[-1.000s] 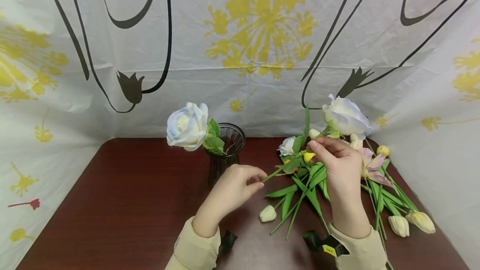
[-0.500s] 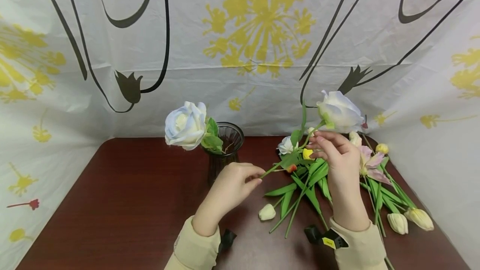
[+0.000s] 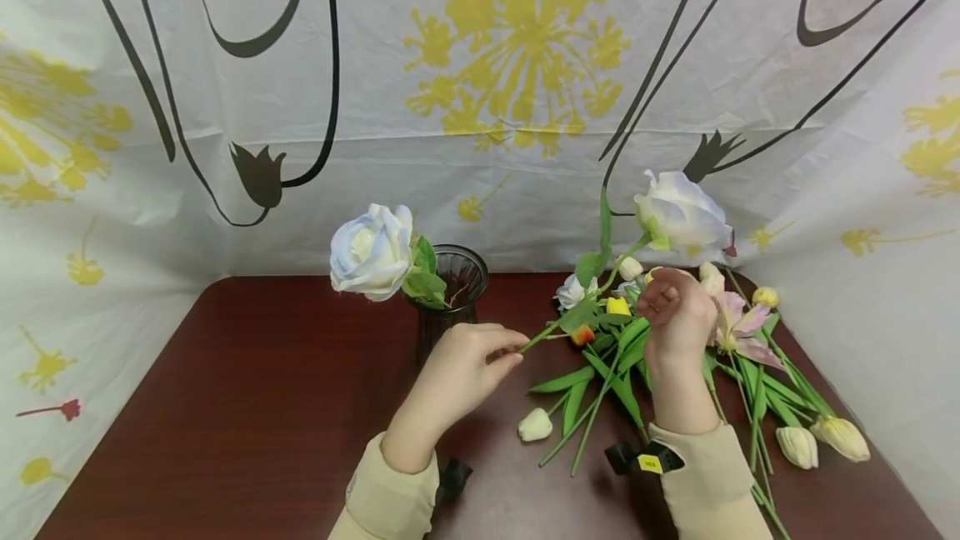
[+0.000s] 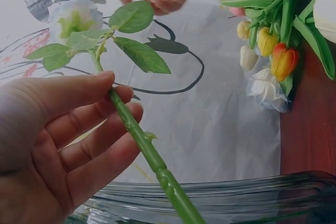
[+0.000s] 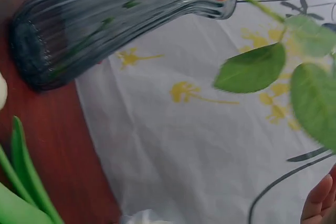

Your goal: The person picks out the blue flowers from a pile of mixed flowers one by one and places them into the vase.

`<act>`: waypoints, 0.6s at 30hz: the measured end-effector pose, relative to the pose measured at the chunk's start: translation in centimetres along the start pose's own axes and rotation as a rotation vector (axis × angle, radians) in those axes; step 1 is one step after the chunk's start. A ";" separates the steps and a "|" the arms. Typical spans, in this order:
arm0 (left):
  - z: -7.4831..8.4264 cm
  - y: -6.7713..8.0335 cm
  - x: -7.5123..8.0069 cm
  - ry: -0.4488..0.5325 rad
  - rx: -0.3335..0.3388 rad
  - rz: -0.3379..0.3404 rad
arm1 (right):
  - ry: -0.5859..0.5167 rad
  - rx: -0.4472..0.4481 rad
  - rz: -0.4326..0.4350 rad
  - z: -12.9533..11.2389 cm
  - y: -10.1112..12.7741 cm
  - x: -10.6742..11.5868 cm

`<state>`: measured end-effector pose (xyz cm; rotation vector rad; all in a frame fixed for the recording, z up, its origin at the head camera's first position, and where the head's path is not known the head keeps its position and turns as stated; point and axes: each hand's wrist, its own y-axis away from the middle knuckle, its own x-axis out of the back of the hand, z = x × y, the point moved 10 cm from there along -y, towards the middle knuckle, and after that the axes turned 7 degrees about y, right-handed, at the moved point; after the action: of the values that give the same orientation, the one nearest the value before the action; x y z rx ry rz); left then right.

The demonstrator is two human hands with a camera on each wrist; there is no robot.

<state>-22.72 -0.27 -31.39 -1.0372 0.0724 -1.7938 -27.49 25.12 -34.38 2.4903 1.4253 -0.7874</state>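
Observation:
My left hand (image 3: 468,373) pinches the green stem (image 4: 149,153) of a pale blue-white artificial rose (image 3: 682,211) between thumb and fingertips. The bloom leans up to the right, and leaves (image 4: 142,53) grow from the stem. Beside that stem, apart from it, my right hand (image 3: 678,315) hangs with loosely bent fingers and holds nothing. Only its fingertips (image 5: 320,195) show at the right wrist view's edge. Behind my left hand stands a dark ribbed glass vase (image 3: 435,332), with another blue-white rose (image 3: 372,252) leaning out of it to the left.
Several artificial flowers lie at the right of the brown table (image 3: 247,407): white tulips (image 3: 797,448), a pink lily (image 3: 742,327), a yellow tulip (image 3: 618,307) and a small blue-white rose (image 3: 574,292). A patterned white cloth (image 3: 517,190) hangs behind the table.
My right hand has let go of the upper rose stem and drawn back slightly down and right. The rose shifted a little left; my left hand keeps its pinch, almost unmoved.

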 end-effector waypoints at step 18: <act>-0.2 0.1 1.1 0.091 0.016 0.100 | 0.362 -0.316 -0.268 9.8 2.4 -2.6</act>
<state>-22.92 -1.25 -30.94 -0.9242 0.1626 -1.7472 -30.04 18.05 -41.56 2.3011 1.8612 -0.1227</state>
